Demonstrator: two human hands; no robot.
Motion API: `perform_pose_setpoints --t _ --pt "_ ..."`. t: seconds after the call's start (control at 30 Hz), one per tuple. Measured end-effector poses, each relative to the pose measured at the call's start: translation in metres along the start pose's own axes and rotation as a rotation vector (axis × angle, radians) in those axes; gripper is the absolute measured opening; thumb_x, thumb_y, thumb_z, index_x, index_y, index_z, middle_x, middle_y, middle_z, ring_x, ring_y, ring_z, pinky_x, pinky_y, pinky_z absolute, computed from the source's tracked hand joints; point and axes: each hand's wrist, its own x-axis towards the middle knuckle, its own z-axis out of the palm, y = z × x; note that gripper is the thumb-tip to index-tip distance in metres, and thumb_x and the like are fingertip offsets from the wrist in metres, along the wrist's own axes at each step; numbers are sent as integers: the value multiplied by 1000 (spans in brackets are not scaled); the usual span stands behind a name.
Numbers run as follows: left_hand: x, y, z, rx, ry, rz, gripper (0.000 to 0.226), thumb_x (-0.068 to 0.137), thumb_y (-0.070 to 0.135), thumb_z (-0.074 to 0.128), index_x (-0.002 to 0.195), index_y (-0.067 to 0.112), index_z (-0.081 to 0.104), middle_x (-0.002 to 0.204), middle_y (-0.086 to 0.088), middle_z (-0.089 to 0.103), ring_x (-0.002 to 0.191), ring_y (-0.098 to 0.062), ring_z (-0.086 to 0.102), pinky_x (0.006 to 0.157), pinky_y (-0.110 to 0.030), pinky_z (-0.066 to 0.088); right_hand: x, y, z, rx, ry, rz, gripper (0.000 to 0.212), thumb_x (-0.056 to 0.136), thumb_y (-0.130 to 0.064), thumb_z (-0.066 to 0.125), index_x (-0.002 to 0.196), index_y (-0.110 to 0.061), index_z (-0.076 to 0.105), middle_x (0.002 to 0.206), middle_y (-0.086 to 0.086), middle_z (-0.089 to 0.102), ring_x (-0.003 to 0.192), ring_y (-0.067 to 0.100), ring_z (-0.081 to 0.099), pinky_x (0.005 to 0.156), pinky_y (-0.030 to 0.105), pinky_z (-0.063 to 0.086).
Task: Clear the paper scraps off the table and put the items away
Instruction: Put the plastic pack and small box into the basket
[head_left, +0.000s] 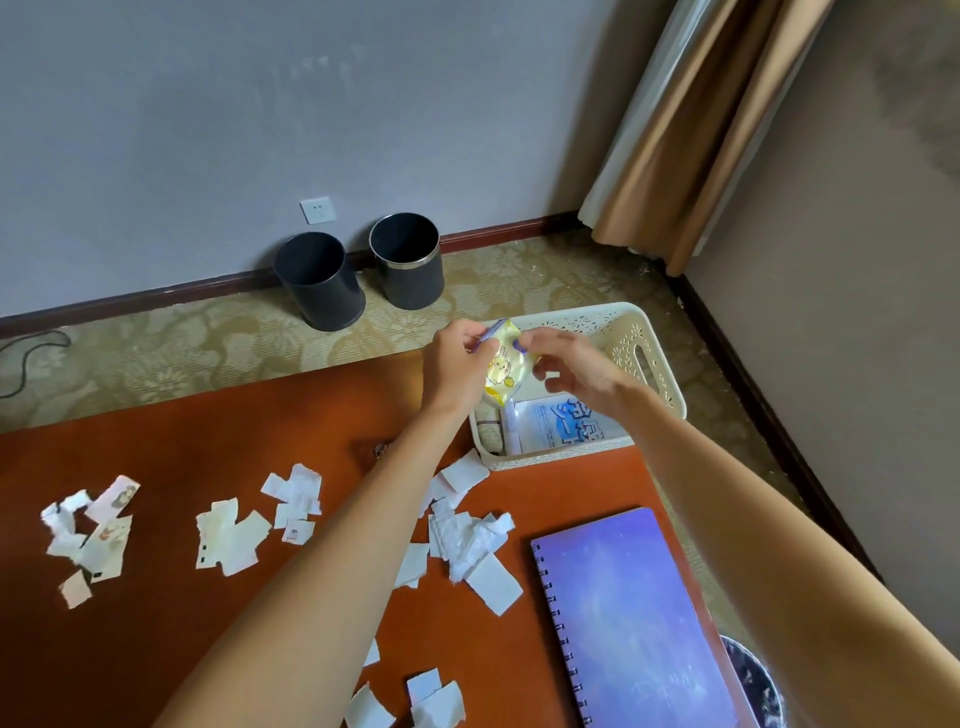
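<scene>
the small yellow packet (501, 370) hung over the white basket (587, 323) at the bench's (208, 457) far right, pinched at its top by curled fingers (467, 332) of the left hand (454, 366) and the right hand (571, 371). it looked light, soft and slick, best held by its edges; the paper scraps (228, 540) would be flimsy. a purple bit at its top was too blurred to name, and the arms hid part of the basket.
</scene>
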Motion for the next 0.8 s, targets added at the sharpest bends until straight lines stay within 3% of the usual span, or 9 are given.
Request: perform_pose_setpoints --t 0.13,0.23,0.3,0.4,0.47,0.53,0.6,0.7,0.8 --pt "5 8 14 110 -10 53 26 94 10 45 110 4 64 112 -10 67 105 -21 60 61 -13 39 7 13 -13 -15 70 51 9 86 -17 64 78 -16 59 74 -2 57 63 8 49 56 17 38" --pt "7 -1 14 178 27 69 31 96 5 38 116 5 61 120 -10 63 113 -21 56 81 -21 40 16 27 -19 41 211 131 13 89 -16 60 78 -11 57 89 7 65 74 13 58 65 21 47" --pt "9 -10 10 211 78 82 31 94 1 39 116 5 60 120 -10 63 114 -22 56 86 -21 40 23 37 -18 108 311 206 16 91 -11 57 76 -6 56 105 20 64 73 16 60 70 25 52" --pt "12 -24 3 213 158 34 26 93 3 42 113 4 59 117 -11 63 109 -21 56 72 -8 30 36 44 -9 176 367 269 21 93 -5 52 72 -4 52 123 27 58 79 21 59 72 26 52" --pt "12 -30 1 188 135 -11 22 93 7 46 111 2 57 113 -14 63 97 -19 54 68 -6 28 45 46 -2 163 360 279 19 94 -4 50 74 -4 52 120 28 57 83 23 60 75 29 53" --pt "10 -35 1 195 84 -34 23 94 13 49 113 2 56 113 -14 62 89 -12 46 65 -6 28 50 47 6 129 360 281 11 93 -2 50 91 6 57 117 27 57 94 29 63 80 32 53" --pt "9 -40 1 186 53 -41 25 94 14 50 115 2 55 114 -12 62 88 -9 44 60 -4 34 56 50 11 72 383 284 25 93 -4 52 110 14 57 113 26 59 92 30 64 76 31 54" --pt "9 -43 2 162 26 -49 24 94 13 51 113 2 57 106 -11 64 77 -8 49 47 -1 41 61 52 17 -150 417 265 30 92 -19 57 99 9 64 87 16 58 63 19 55 60 25 48" --pt "10 -47 3 114 23 -61 21 92 13 53 110 3 58 101 -13 67 70 -13 55 49 -13 46 63 52 18 -347 438 242 21 90 -21 59 96 -1 60 79 7 51 67 16 47 61 29 41"
